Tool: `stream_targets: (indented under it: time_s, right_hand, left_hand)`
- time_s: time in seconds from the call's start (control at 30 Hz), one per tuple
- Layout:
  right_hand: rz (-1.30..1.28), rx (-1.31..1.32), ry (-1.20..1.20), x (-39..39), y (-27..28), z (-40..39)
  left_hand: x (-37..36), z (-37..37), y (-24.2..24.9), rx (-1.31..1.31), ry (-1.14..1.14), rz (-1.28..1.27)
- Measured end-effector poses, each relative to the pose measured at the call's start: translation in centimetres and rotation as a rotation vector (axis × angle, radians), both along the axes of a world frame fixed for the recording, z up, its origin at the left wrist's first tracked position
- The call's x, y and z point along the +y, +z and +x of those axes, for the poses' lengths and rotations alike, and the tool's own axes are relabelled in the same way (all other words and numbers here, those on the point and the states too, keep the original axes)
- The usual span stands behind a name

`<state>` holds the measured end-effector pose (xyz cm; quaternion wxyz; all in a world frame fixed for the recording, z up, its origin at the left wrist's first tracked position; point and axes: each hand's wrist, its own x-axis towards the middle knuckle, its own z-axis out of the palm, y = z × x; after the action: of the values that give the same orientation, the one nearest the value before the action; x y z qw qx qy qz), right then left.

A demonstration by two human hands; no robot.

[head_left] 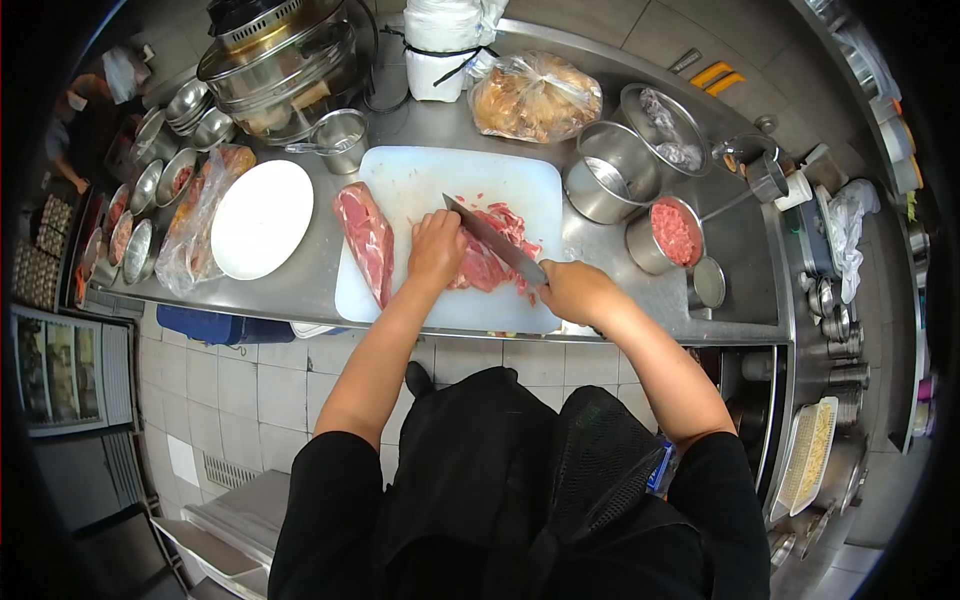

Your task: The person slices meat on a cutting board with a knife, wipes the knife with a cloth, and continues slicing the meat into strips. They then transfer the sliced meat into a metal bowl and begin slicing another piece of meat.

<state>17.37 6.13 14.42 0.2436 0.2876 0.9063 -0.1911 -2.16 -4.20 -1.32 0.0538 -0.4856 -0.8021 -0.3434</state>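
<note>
A wide-bladed kitchen knife (pixel 492 240) slants across the white cutting board (pixel 400 172). Its handle is in my right hand (pixel 580 294), at the board's right edge. My left hand (pixel 437 248), fingers curled, presses down on a piece of raw red meat (pixel 482 268) beside the blade and partly hides it. Beyond the blade lie cut bits of meat (pixel 508 220), some stuck close to the knife. Another long, uncut piece of raw meat (pixel 366 240) rests on the board's left side, apart from my left hand.
A white oval plate (pixel 262 220) and plastic-bagged food (pixel 205 215) stand left of the board. To the right are a steel pot (pixel 600 205) and a container of cut meat (pixel 667 235). Behind the board sits a filled plastic bag (pixel 535 98). A person's arm (pixel 65 160) shows far left.
</note>
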Motion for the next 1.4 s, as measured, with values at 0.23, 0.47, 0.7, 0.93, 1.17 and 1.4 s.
stream_targets:
  time_s: [0.23,0.47,0.7,0.93,1.17,1.4]
  right_hand:
    - [0.072,0.256,-0.006,0.6,-8.6,-4.3]
    - [-0.094,0.064,-0.089,0.6,-0.8,-2.8]
    - [-0.016,0.196,-0.021,1.2,-10.2,-3.2]
    - [-0.278,0.312,-0.143,1.4,-8.0,-2.7]
    - [-0.502,0.351,-0.381,0.9,-8.0,0.7]
    - [-0.862,0.620,-0.499,2.3,-8.9,1.6]
  left_hand:
    - [0.5,-0.4,-0.2,-0.015,-0.051,-0.013]
    - [0.3,0.3,0.0,-0.011,0.033,-0.032]
    - [0.3,0.3,0.1,-0.040,-0.002,-0.058]
    - [0.3,0.2,0.1,-0.013,0.038,-0.085]
    - [0.5,0.3,-0.3,0.012,0.049,0.009]
    - [-1.5,0.8,2.6,-0.102,0.122,0.186]
